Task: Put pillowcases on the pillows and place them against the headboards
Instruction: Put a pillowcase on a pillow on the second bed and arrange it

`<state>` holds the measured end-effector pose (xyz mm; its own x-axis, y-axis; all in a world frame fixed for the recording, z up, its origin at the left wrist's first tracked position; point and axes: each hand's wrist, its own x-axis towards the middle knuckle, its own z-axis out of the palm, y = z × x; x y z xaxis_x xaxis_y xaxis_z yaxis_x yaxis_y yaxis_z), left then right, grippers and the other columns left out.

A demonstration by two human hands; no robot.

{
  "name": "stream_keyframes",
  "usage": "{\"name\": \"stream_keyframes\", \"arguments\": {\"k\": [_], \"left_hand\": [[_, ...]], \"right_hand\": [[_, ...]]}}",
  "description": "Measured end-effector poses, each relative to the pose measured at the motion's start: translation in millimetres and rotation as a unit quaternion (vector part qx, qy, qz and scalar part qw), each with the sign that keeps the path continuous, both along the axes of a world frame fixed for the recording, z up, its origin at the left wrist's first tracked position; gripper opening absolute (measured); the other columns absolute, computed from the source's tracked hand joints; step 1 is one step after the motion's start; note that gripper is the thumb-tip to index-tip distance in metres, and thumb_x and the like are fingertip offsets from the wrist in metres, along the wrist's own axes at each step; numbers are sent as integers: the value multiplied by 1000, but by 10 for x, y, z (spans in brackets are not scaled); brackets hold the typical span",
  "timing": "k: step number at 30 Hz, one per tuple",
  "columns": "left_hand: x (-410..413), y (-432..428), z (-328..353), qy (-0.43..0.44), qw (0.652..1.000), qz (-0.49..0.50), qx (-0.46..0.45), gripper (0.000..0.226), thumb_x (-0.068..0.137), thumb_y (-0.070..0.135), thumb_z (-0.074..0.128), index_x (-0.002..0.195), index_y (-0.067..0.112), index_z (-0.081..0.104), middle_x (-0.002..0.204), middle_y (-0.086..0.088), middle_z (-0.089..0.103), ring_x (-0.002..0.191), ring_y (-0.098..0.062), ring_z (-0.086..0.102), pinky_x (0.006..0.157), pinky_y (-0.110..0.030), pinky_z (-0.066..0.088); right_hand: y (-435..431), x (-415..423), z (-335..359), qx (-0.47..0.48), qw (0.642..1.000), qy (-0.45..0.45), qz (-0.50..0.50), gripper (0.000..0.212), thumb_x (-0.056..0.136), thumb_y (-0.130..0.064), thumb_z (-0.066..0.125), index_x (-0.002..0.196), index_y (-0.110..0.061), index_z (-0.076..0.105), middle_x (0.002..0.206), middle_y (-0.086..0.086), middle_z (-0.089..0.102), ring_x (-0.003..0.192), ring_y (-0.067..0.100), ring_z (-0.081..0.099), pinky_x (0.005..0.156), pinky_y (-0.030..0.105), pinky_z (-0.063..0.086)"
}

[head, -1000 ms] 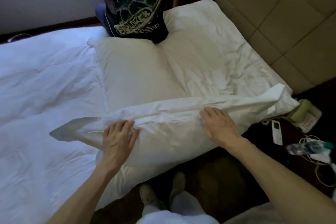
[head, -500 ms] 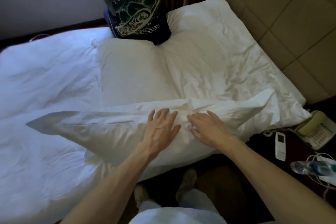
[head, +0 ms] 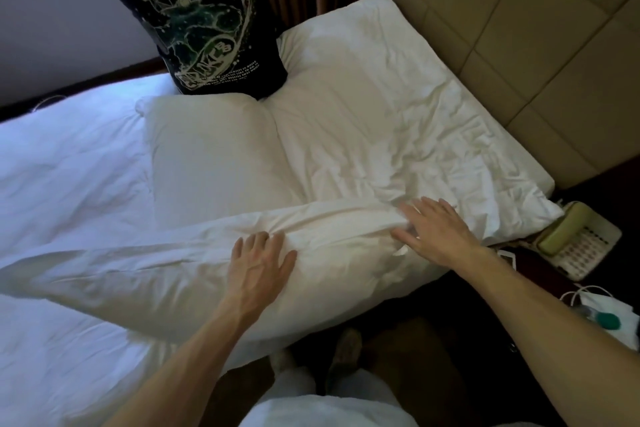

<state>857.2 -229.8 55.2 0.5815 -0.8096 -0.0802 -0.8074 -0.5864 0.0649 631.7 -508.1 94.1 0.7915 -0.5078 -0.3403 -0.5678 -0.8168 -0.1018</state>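
Observation:
A white cased pillow [head: 332, 263] lies across the near edge of the bed, its loose pillowcase end [head: 79, 274] trailing flat to the left. My left hand [head: 258, 263] presses flat on the pillow's middle, fingers straight. My right hand [head: 434, 229] rests on the pillow's right end with fingers spread; its fingertips touch bunched fabric. Behind lies a second pillow [head: 214, 156], and a wrinkled white one [head: 374, 114] sits beside the padded beige headboard [head: 512, 45].
A person in a dark printed T-shirt [head: 197, 28] stands at the bed's far side. A white duvet [head: 62, 166] covers the bed on the left. The dark nightstand at right holds a telephone [head: 578, 239], a remote, cables and a bottle [head: 602, 315].
My right hand slid right along the pillow toward its end, away from my left hand. The raised right corner of the pillowcase has dropped flat. The view tilted up.

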Motion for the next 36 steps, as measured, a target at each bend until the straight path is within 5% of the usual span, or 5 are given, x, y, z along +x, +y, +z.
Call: {"name": "stream_keyframes", "arguments": {"k": [7,20,25,32,36], "left_hand": [[56,-13,-14,15,1000,5,21,49,97,57,33,131,26,49,124,-1,56,114,-23,53,103,-42,37],[755,146,184,34,996,-17,79,58,77,74,51,114,30,59,108,1,59,102,-23,53,104,-44,34],[1210,335,328,62,993,-32,93,53,68,66,67,98,25,53,92,5,58,91,-22,55,87,-36,38],[1309,409,322,68,961,-261,63,27,73,33,61,98,24,54,87,0,64,79,-27,64,57,-30,40],[1001,111,483,133,924,-342,109,31,80,58,48,95,30,51,88,6,60,77,-19,58,62,-33,45]], "right_hand": [[532,473,15,-33,965,-171,195,35,88,-27,58,121,-16,58,127,7,59,118,26,54,112,43,38],[640,905,-41,30,996,15,82,69,85,-35,57,148,-25,30,142,0,44,134,23,38,120,48,13],[562,1112,93,-24,995,66,64,58,77,-53,61,125,-24,46,122,4,51,120,26,47,113,50,22],[615,999,274,-90,992,77,38,37,76,-48,59,101,-22,59,106,1,52,106,24,48,87,39,34],[670,763,301,-118,990,69,27,35,77,-46,60,101,-21,59,108,2,53,105,23,52,90,41,34]]}}
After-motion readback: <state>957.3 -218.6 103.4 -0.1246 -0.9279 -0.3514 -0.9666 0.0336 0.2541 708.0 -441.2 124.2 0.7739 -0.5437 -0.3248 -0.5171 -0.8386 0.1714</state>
